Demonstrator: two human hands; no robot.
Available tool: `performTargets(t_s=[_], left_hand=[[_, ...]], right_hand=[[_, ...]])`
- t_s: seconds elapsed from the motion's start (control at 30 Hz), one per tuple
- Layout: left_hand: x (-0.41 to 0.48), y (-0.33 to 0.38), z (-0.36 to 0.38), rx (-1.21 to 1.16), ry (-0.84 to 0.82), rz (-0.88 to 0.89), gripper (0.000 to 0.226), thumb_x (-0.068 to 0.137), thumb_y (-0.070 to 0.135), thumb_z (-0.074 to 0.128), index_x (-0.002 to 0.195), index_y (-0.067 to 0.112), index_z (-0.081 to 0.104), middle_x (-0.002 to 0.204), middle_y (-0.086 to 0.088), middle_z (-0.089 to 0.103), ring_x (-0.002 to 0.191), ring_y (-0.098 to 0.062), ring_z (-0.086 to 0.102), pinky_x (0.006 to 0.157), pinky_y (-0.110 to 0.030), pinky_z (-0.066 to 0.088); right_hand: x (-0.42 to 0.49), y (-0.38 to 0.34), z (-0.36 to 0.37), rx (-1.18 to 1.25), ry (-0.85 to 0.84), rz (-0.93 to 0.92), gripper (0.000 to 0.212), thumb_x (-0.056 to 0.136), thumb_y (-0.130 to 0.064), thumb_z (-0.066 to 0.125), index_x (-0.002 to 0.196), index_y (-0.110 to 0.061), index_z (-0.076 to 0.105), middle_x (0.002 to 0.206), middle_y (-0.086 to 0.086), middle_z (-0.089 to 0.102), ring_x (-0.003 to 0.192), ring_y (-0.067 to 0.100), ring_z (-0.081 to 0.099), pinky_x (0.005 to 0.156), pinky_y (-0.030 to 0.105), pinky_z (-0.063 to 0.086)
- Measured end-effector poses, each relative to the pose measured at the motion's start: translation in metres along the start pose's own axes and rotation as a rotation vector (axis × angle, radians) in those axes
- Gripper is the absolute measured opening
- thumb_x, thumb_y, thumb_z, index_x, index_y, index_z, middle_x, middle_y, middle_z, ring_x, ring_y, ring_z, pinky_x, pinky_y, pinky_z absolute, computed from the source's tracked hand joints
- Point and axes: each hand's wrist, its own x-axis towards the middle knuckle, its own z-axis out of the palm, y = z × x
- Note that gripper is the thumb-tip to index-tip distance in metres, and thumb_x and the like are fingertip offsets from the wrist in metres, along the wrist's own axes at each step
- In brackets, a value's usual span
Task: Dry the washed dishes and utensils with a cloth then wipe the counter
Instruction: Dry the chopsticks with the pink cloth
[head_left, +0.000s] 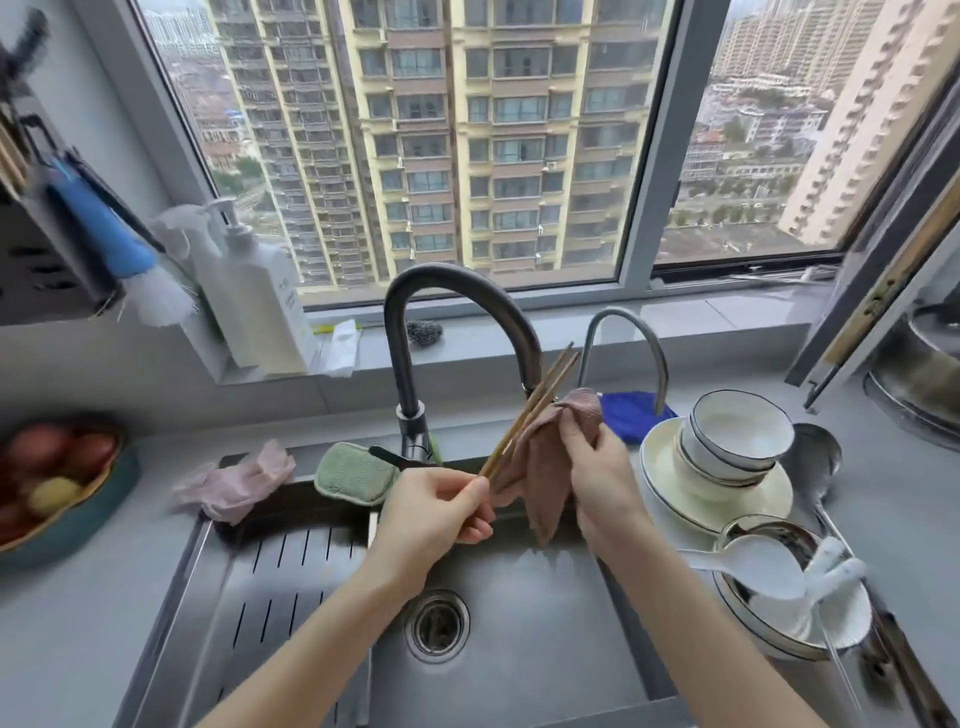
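Over the steel sink (519, 649) my left hand (436, 514) pinches the lower ends of a pair of wooden chopsticks (540, 395), which slant up to the right. My right hand (602, 467) grips a dusty-pink cloth (545, 467) folded around the chopsticks' middle. On the counter at the right, two white bowls (737, 436) are stacked on cream plates (665, 467). Nearer me a steel bowl (779, 535) holds white spoons (753, 566). A metal ladle (815, 457) lies behind it.
Dark tap (457, 291) and a smaller tap (623, 332) rise behind the sink. Green sponge (353, 473) and pink gloves (234, 483) sit on the sink's back rim, a blue cloth (634, 415) behind my right hand. Fruit bowl (57, 483) at left, soap bottles (254, 306) on the sill.
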Motion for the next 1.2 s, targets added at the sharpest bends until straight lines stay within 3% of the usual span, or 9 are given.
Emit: performTargets(t_s=[0.13, 0.3, 0.4, 0.47, 0.53, 0.8, 0.9, 1.03, 1.2], left_hand=[[0.003, -0.01, 0.004, 0.117, -0.049, 0.03, 0.026, 0.089, 0.02, 0.061, 0.067, 0.01, 0.073, 0.066, -0.011, 0.07, 0.059, -0.026, 0.067, 0.067, -0.045, 0.059], [-0.009, 0.014, -0.039, 0.488, 0.063, 0.2, 0.031, 0.088, 0.038, 0.061, 0.071, 0.015, 0.072, 0.066, 0.002, 0.072, 0.063, -0.01, 0.068, 0.067, -0.031, 0.057], [0.004, 0.042, -0.056, 0.307, 0.039, 0.302, 0.036, 0.079, 0.053, 0.053, 0.102, 0.027, 0.065, 0.094, 0.013, 0.07, 0.089, -0.001, 0.064, 0.077, -0.018, 0.049], [0.023, 0.046, -0.057, 0.057, -0.018, 0.316, 0.041, 0.079, 0.045, 0.055, 0.109, 0.02, 0.065, 0.099, 0.008, 0.071, 0.096, -0.008, 0.065, 0.088, -0.026, 0.048], [0.033, 0.046, -0.059, -0.167, 0.043, 0.32, 0.023, 0.083, 0.031, 0.058, 0.097, 0.016, 0.068, 0.086, 0.003, 0.074, 0.088, -0.014, 0.067, 0.094, -0.04, 0.048], [0.042, 0.053, -0.101, -0.666, 0.304, 0.239, 0.013, 0.092, 0.002, 0.052, 0.082, 0.0, 0.06, 0.058, -0.005, 0.066, 0.058, -0.017, 0.067, 0.063, -0.031, 0.059], [0.044, 0.05, -0.124, -0.677, 0.32, 0.223, 0.009, 0.092, 0.004, 0.052, 0.089, 0.001, 0.059, 0.07, -0.008, 0.066, 0.063, -0.018, 0.068, 0.064, -0.033, 0.06], [0.039, 0.032, -0.119, -0.508, 0.157, 0.197, 0.01, 0.091, 0.011, 0.054, 0.094, 0.003, 0.058, 0.073, -0.007, 0.068, 0.062, -0.019, 0.069, 0.059, -0.03, 0.059], [0.046, 0.038, -0.168, -0.584, 0.393, 0.204, 0.016, 0.093, 0.012, 0.053, 0.082, 0.001, 0.055, 0.06, -0.005, 0.068, 0.053, -0.02, 0.068, 0.054, -0.033, 0.058]], right_hand=[[-0.009, 0.009, 0.042, 0.042, -0.077, -0.049, 0.012, 0.093, -0.015, 0.06, 0.097, -0.003, 0.06, 0.084, 0.014, 0.068, 0.08, 0.03, 0.067, 0.074, 0.039, 0.056], [-0.031, -0.013, 0.031, -0.235, -0.219, -0.373, 0.011, 0.089, 0.002, 0.059, 0.091, -0.009, 0.061, 0.08, 0.004, 0.066, 0.075, 0.012, 0.064, 0.068, 0.021, 0.051], [-0.039, -0.031, 0.034, -0.422, -0.491, -0.423, 0.017, 0.088, 0.002, 0.058, 0.092, -0.014, 0.061, 0.085, 0.004, 0.066, 0.078, 0.013, 0.064, 0.072, 0.022, 0.053], [-0.039, -0.041, 0.043, -0.475, -0.629, -0.388, 0.018, 0.089, 0.002, 0.058, 0.09, -0.016, 0.061, 0.084, 0.0, 0.066, 0.079, 0.011, 0.064, 0.075, 0.026, 0.053], [-0.037, -0.047, 0.054, -0.466, -0.697, -0.354, 0.02, 0.088, 0.004, 0.057, 0.087, -0.016, 0.061, 0.079, -0.006, 0.065, 0.076, 0.009, 0.062, 0.072, 0.026, 0.053], [-0.035, -0.029, 0.07, -0.516, -0.764, -0.289, 0.013, 0.078, -0.006, 0.063, 0.091, -0.007, 0.066, 0.086, 0.001, 0.066, 0.082, 0.012, 0.063, 0.08, 0.033, 0.052], [-0.038, -0.014, 0.074, -0.509, -0.772, -0.215, 0.014, 0.083, 0.004, 0.06, 0.09, -0.007, 0.065, 0.086, 0.002, 0.065, 0.083, 0.013, 0.063, 0.08, 0.03, 0.052], [-0.037, -0.013, 0.107, -0.481, -0.788, -0.226, 0.021, 0.086, 0.006, 0.058, 0.082, -0.014, 0.064, 0.078, -0.004, 0.063, 0.076, 0.01, 0.059, 0.072, 0.025, 0.05], [-0.027, -0.004, 0.127, -0.649, -0.81, -0.286, 0.017, 0.085, 0.002, 0.061, 0.087, -0.014, 0.065, 0.081, -0.005, 0.065, 0.077, 0.006, 0.061, 0.074, 0.019, 0.05]])
